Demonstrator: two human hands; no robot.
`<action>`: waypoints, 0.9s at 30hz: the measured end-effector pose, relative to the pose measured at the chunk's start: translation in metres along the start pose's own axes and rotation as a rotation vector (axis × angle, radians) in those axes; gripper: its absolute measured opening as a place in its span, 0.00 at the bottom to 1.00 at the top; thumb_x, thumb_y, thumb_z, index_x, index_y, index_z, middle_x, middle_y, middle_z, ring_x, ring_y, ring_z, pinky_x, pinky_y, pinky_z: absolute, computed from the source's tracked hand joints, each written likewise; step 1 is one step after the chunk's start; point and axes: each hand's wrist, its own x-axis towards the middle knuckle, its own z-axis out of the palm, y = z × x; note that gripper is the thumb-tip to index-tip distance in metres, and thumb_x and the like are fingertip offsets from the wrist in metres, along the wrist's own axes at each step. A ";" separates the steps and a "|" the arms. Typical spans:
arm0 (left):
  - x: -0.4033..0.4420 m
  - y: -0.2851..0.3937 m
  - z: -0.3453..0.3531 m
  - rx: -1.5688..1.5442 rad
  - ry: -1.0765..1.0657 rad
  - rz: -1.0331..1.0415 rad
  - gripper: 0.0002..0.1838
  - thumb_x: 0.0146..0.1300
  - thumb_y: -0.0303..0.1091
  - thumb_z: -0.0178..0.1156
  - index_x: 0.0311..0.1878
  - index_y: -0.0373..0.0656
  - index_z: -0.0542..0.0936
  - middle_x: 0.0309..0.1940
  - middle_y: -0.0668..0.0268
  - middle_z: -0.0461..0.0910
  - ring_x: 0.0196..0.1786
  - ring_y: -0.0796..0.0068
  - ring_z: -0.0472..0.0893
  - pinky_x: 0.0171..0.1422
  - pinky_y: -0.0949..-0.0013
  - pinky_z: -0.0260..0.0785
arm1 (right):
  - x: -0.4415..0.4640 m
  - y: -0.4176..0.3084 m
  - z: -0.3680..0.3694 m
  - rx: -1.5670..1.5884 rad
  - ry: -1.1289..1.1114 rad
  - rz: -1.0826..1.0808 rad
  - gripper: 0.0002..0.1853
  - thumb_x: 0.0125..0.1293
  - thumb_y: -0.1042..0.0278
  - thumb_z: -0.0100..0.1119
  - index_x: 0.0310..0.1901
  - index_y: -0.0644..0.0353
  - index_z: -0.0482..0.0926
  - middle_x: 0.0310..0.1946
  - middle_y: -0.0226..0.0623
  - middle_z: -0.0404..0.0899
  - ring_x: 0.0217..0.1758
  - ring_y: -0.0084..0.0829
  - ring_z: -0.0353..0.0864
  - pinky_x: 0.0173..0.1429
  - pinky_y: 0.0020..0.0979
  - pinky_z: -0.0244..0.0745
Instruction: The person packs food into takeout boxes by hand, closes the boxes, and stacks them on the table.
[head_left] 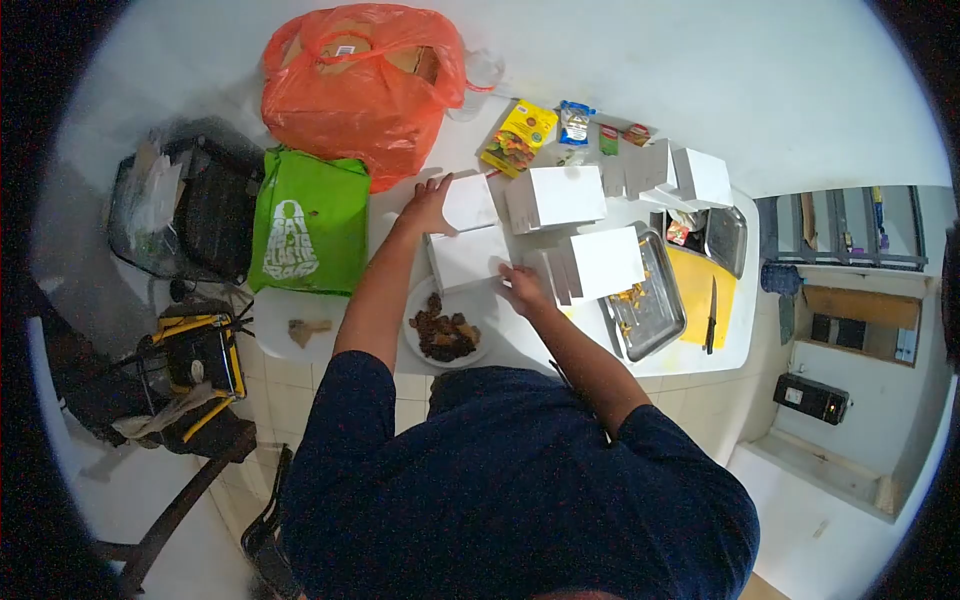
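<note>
A white cardboard box (468, 260) stands in front of me, with another white box or raised lid section (470, 203) directly behind it; I cannot tell which. My left hand (428, 204) is at the left side of that rear section, fingers spread and touching its edge. At the front box's right corner is my right hand (523, 288), its fingers bent and pinching the edge. Close to my body, a white plate (412, 342) carries dark brown food pieces (444, 332), just below the box.
More white boxes (566, 196) (607, 263) (703, 178) stand to the right. Beyond them are a metal tray (672, 318), a yellow board (690, 275) and a knife (711, 325). A green bag (340, 190), an orange plastic bag (400, 130) and a yellow packet (520, 137) occupy the left and back.
</note>
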 end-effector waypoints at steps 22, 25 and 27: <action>-0.067 0.013 -0.072 0.009 0.233 0.055 0.59 0.33 0.52 0.73 0.72 0.46 0.57 0.65 0.43 0.61 0.70 0.38 0.58 0.69 0.47 0.60 | 0.026 -0.087 0.067 -0.067 0.345 0.117 0.32 0.62 0.63 0.66 0.62 0.66 0.62 0.56 0.50 0.71 0.49 0.38 0.79 0.52 0.38 0.75; -0.073 0.019 -0.055 -0.091 0.299 0.095 0.59 0.34 0.52 0.73 0.72 0.47 0.57 0.63 0.44 0.63 0.67 0.39 0.62 0.67 0.48 0.63 | 0.007 -0.101 0.067 -0.291 0.327 -0.060 0.27 0.61 0.62 0.66 0.56 0.67 0.69 0.51 0.46 0.75 0.47 0.33 0.79 0.50 0.34 0.76; -0.081 0.032 -0.049 -0.121 0.217 0.063 0.59 0.34 0.52 0.74 0.72 0.47 0.57 0.61 0.45 0.64 0.65 0.40 0.64 0.66 0.48 0.65 | 0.003 -0.095 0.062 -0.185 0.286 -0.172 0.24 0.61 0.62 0.66 0.53 0.68 0.72 0.47 0.43 0.78 0.45 0.32 0.80 0.49 0.34 0.76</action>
